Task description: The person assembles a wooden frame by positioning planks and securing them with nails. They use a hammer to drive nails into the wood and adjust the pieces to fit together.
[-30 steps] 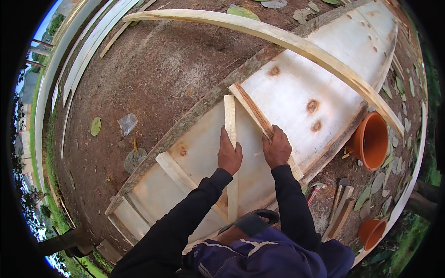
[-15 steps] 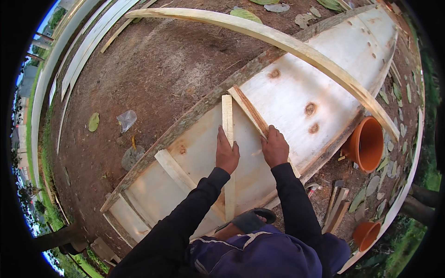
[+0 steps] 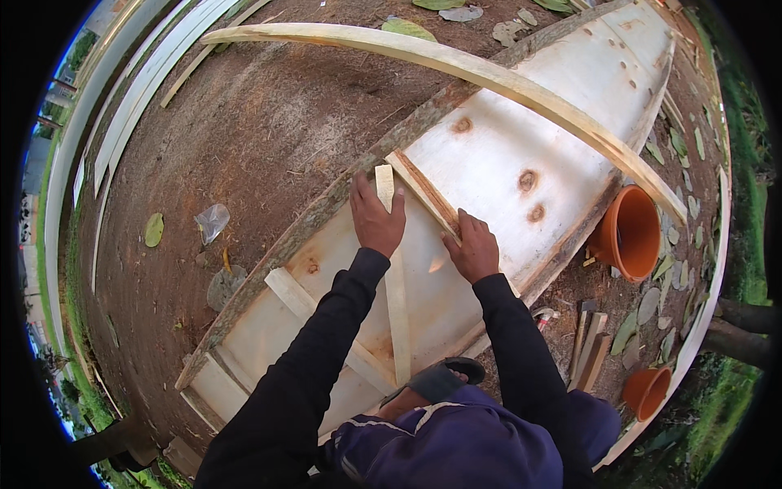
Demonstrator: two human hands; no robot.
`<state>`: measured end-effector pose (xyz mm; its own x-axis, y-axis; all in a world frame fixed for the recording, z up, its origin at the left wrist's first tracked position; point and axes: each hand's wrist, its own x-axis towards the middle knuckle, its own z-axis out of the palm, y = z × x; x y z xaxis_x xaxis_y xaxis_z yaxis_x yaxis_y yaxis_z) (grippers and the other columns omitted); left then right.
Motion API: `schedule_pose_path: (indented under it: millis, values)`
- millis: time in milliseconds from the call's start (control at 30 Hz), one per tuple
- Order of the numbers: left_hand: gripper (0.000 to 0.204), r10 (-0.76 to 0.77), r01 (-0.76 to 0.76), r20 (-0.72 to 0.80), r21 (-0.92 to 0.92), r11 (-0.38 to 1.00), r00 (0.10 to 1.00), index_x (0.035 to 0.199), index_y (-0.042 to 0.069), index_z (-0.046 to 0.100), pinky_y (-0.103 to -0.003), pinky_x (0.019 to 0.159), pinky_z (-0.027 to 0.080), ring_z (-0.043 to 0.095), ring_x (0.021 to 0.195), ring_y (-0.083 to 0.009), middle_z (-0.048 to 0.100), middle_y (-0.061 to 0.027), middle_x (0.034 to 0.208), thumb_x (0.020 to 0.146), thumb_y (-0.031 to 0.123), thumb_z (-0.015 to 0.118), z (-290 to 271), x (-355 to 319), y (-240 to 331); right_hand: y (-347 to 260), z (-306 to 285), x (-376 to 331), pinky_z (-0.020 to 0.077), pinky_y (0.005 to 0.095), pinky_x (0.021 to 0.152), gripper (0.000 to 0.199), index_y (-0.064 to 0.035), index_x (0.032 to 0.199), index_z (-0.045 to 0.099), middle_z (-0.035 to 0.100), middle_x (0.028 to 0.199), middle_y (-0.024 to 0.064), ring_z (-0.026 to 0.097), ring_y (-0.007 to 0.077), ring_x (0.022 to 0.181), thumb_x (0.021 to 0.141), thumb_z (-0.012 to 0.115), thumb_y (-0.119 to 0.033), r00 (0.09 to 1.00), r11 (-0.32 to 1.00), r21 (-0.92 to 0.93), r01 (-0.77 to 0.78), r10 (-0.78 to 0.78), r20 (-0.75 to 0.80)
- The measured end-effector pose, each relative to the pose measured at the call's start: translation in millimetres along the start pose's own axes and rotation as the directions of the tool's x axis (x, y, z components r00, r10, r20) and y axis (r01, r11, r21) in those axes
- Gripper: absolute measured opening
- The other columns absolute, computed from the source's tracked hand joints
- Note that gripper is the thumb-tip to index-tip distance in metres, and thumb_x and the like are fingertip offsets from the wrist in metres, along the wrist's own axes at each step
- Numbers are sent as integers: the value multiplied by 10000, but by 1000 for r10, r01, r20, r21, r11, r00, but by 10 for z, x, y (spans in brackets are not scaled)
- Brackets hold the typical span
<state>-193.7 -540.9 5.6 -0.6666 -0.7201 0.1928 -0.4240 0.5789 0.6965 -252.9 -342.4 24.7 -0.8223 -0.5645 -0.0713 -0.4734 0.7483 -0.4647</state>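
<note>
A pale wooden strip [image 3: 397, 310] lies loose across the framed, pale board panel [image 3: 481, 155]. My left hand [image 3: 377, 220] is over its upper end, fingers spread on one side and thumb on the other. Beside it, a second wooden strip with a brown edge [image 3: 425, 194] slants across the panel, and its upper end comes close to the first strip's top. My right hand [image 3: 474, 251] is closed around this second strip, and its lower part is hidden beneath the hand and sleeve.
A long pale timber [image 3: 489, 75] crosses above the panel. Another crosspiece [image 3: 326, 326] sits lower left. An orange pot [image 3: 639, 236], a smaller pot [image 3: 648, 394], a hammer [image 3: 583, 330] and wood offcuts [image 3: 593, 359] stand or lie at right. A plastic bag [image 3: 213, 222] rests on the soil.
My left hand has moved up and left along the pale strip, its fingers spreading apart. My right hand stays at the brown-edged strip. The whole view has shifted slightly.
</note>
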Motion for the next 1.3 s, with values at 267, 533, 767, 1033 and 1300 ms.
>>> schedule_pose_path:
  millis: [267,533,767,1033,1300]
  values:
    - [896,-248,79,357,427,901,901,1438,-62,445,-616,1196,216,499,1354,-444,534,-301,1432,949,688,479,360,1280,265,655,-272,-930,442,467,1087,438,77,1342,548,585,1354,261,560,406,1267,1006,621,-194,848,922,334,-197,331,-414]
    - [692,-167,31,228,500,865,959,1171,-39,662,-513,989,494,661,1123,-464,688,-308,1179,945,590,486,400,1275,118,1484,-325,-2039,491,417,1012,443,45,1384,544,610,1318,212,602,316,1226,1037,588,-226,538,685,472,-554,728,-425]
    - [695,-184,25,237,548,836,954,1230,-17,638,-515,1028,464,636,1190,-453,660,-307,1258,936,589,464,469,1298,117,1670,-228,-2588,449,453,1044,464,55,1378,533,585,1339,257,582,389,1236,1021,606,-232,468,623,301,-722,760,-451]
    - [1068,-54,-189,639,306,933,767,1300,-122,623,-412,1081,425,620,1226,-389,638,-299,1310,784,813,639,354,2141,-549,1597,-60,-2856,488,420,962,403,56,1307,575,635,1232,217,633,332,1133,1025,611,-230,463,597,358,-718,794,-393]
    - [865,-94,173,820,-6,985,564,1083,-45,766,-382,1126,352,581,1205,-281,685,-220,1212,796,768,702,436,1983,-446,1047,34,-2050,519,385,887,507,-43,1282,611,668,1183,55,625,178,1082,1057,539,-492,528,-211,891,-402,742,414]
